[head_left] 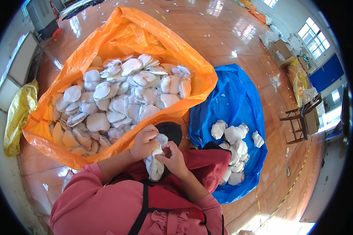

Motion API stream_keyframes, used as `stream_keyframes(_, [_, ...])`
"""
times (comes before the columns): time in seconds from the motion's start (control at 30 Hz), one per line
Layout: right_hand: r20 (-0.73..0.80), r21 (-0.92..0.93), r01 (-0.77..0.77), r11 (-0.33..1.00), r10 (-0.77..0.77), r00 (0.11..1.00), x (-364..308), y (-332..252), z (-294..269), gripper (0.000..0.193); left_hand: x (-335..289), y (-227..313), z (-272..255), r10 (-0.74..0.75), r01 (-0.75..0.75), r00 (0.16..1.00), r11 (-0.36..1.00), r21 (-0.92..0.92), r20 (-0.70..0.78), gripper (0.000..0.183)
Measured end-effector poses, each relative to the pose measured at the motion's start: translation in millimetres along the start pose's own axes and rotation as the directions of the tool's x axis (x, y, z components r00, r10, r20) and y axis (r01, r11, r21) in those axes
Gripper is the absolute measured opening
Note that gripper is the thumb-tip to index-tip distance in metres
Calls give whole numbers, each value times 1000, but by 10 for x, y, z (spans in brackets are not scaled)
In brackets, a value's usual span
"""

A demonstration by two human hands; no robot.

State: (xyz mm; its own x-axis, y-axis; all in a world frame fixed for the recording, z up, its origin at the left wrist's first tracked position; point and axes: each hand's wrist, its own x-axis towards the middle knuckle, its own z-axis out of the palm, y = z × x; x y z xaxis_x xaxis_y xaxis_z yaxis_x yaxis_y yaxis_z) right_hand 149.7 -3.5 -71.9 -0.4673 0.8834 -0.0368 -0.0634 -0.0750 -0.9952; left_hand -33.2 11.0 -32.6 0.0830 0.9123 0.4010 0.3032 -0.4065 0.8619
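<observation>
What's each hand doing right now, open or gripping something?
Left hand: closed on the top of the white foam pad stack.
Right hand: closed, pinching the same stack from the side.

Glossy brown floor point(223, 35) — bright windows point(313, 35), wooden chair point(300, 121).

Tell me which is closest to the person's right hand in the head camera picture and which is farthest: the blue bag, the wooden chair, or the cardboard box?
Starting from the right hand:
1. The blue bag, just to the hand's right on the floor, with white pads inside.
2. The wooden chair, farther right, past the bag.
3. The cardboard box, far off at the upper right, near the wall.
</observation>
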Motion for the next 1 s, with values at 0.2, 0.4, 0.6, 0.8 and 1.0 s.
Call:
stream_keyframes(0.2, [-129, -229, 63, 971, -94, 987, 135, -167, 81, 35, 5, 36, 109, -205, 188, 964, 976, -109, -170, 5])
stream_keyframes(0.4, [-196, -324, 229, 918, -302, 933, 256, -75, 100, 36, 82, -42, 243, -212, 167, 936, 970, -176, -283, 12])
stream_keyframes(0.6, [-165, -269, 181, 946, -230, 959, 266, -42, 63, 34, 85, -121, 259, -306, 247, 920, 938, -242, -247, 10])
stream_keyframes(0.8, [-126, -218, 174, 960, -204, 971, 300, 1, 10, 33, 126, -196, 286, -292, 231, 913, 945, -230, -286, 12])
stream_keyframes(1.0, [-95, -297, 182, 938, -218, 971, 312, -67, -22, 27, 138, -444, 349, -313, 266, 885, 948, -177, -345, 14])
